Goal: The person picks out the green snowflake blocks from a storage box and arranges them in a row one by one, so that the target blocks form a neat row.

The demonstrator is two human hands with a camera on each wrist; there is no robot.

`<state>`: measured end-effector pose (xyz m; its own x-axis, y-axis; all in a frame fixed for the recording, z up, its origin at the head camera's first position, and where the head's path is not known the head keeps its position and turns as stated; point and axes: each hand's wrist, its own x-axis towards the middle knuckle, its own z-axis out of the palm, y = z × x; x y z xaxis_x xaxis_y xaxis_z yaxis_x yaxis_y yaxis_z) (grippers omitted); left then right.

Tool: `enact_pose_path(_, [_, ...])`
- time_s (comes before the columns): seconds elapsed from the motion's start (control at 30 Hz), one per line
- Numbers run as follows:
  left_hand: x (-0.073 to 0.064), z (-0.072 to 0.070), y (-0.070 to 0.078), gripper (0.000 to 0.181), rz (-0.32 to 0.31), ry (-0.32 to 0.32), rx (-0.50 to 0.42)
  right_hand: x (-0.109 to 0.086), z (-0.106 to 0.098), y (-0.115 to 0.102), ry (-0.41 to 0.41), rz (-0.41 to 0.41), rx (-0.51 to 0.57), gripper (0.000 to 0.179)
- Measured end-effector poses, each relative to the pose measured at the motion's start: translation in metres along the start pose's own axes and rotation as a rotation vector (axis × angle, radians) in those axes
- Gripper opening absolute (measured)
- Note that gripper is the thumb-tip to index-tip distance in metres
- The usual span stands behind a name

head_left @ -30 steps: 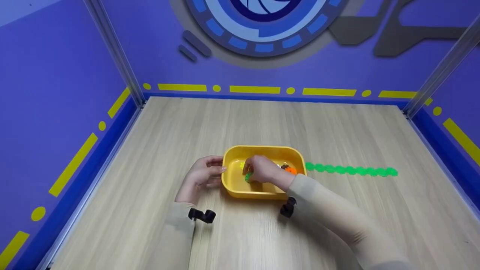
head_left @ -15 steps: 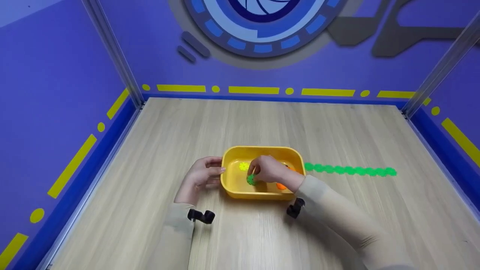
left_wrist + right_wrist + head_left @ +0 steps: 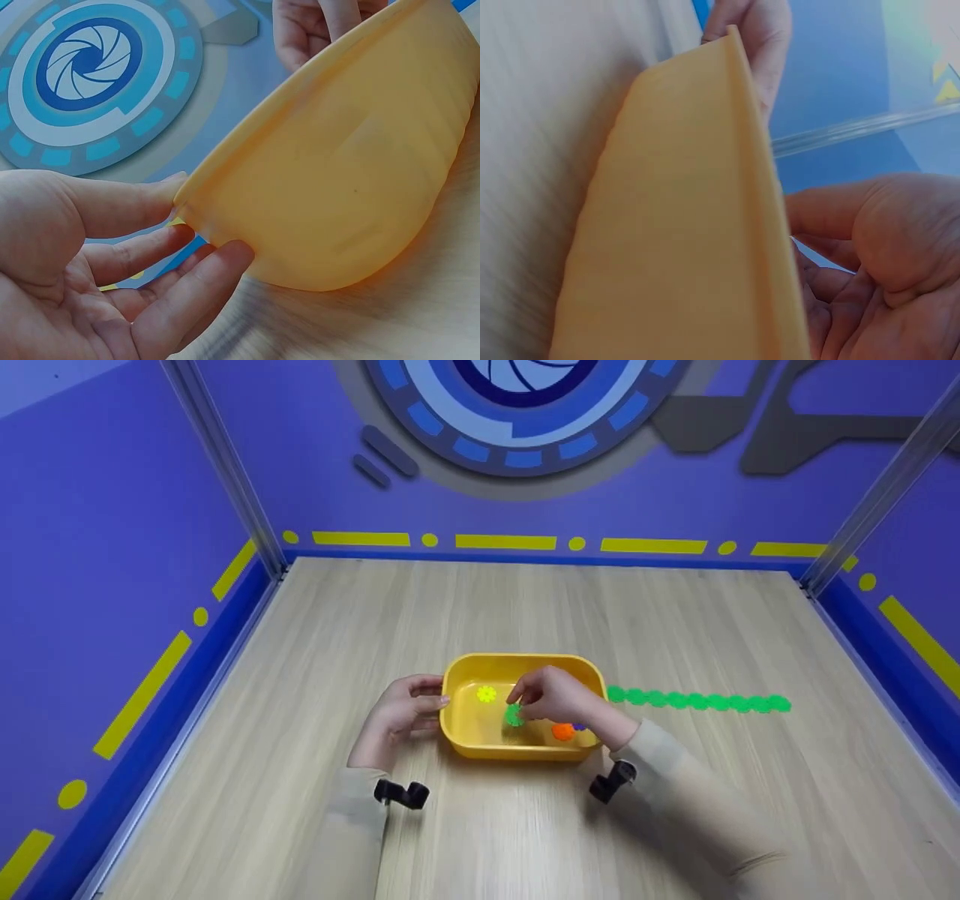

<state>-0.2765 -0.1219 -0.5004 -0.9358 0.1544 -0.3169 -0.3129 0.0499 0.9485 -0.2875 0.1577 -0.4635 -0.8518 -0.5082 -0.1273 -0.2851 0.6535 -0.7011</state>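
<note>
A yellow plastic box stands on the table, and my left hand holds its left end. In the left wrist view, the thumb is at the rim and the fingertips touch the outer wall. Inside the box, my right hand pinches a green snowflake disc. Lying in the box are a yellow disc, an orange disc and a purple piece, partly covered by the right hand. The right wrist view shows the box wall hiding the right fingertips.
A straight row of green discs runs right from the box along the wooden table. Blue-purple panels with yellow marks enclose the back and sides. Metal posts stand at the back corners.
My right hand has moved right within the box with the green disc, uncovering the yellow and orange discs. The left hand stays at the box's left end.
</note>
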Motion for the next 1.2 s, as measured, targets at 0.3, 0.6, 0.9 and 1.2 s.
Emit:
enact_pose_path(0.3, [0.0, -0.002, -0.002, 0.05, 0.002, -0.004, 0.007, -0.018, -0.014, 0.012, 0.07, -0.002, 0.093, 0.015])
enact_pose_path(0.6, [0.001, 0.0, -0.001, 0.051, -0.002, -0.002, -0.018, -0.034, -0.027, 0.023, 0.088, 0.054, 0.167, 0.017])
enact_pose_path(0.9, [0.0, 0.0, 0.0, 0.05, 0.0, -0.006, -0.012, -0.051, -0.042, 0.033, 0.143, 0.157, 0.233, 0.022])
enact_pose_path(1.2, [0.0, 0.0, 0.0, 0.05, -0.01, 0.003, 0.0, -0.068, -0.052, 0.048, 0.187, 0.176, 0.271, 0.028])
